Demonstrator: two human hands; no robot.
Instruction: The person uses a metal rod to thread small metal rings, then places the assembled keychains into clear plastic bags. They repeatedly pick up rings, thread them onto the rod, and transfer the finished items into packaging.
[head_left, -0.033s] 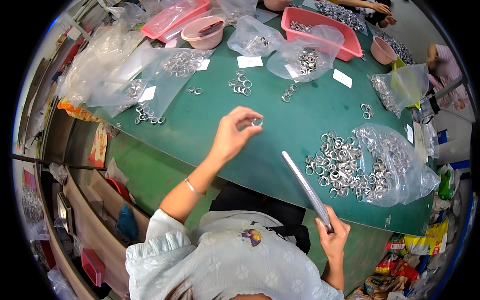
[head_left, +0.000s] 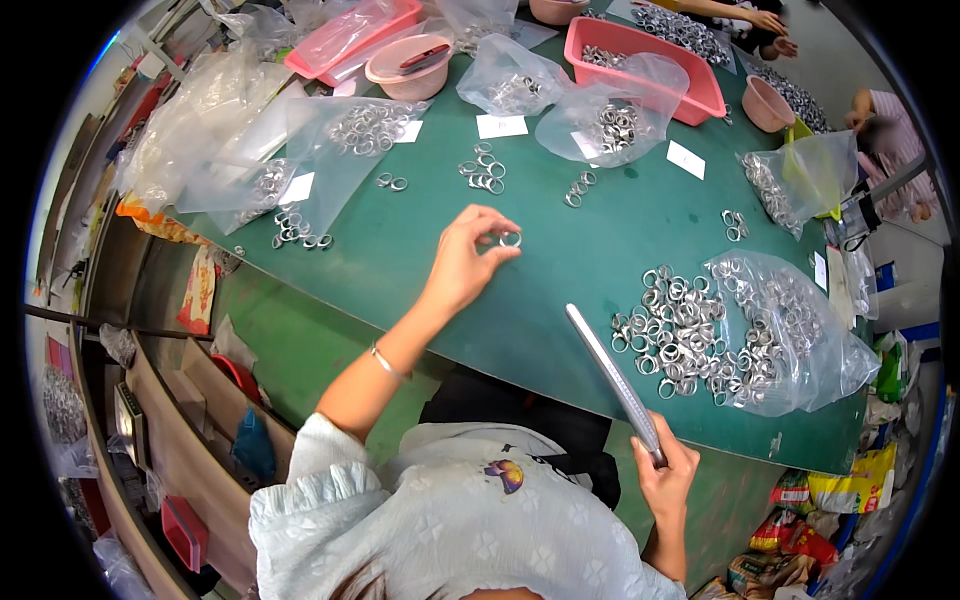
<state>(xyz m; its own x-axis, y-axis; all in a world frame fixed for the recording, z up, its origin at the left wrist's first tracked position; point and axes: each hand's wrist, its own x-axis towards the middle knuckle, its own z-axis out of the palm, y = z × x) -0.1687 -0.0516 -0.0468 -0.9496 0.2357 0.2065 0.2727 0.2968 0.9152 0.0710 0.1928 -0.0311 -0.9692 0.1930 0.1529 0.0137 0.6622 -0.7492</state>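
My left hand (head_left: 466,262) pinches a silver ring (head_left: 511,246) between thumb and fingertips, above the green table. Lower right, my right hand (head_left: 668,472) grips the thick end of a ring mandrel (head_left: 612,370), a long tapered metal stick with fine markings. Its thin tip points up and left, apart from the ring. To the right of the mandrel lies a heap of silver rings (head_left: 675,325), partly spilling from a clear plastic bag (head_left: 845,365). Beyond my left hand sit small groups of rings (head_left: 484,178), (head_left: 578,188), (head_left: 392,182), (head_left: 300,230).
On the green table (head_left: 420,260), clear bags of rings (head_left: 615,130) lie beside white paper slips (head_left: 686,160). Behind them stand a pink tray (head_left: 700,100) and a pink bowl (head_left: 405,82). Another person's hands (head_left: 770,30) show at the far right. Shelving (head_left: 170,430) runs along the left.
My left hand, with the ring, has shifted very slightly left and away from me. The right hand and the mandrel stay nearly in place.
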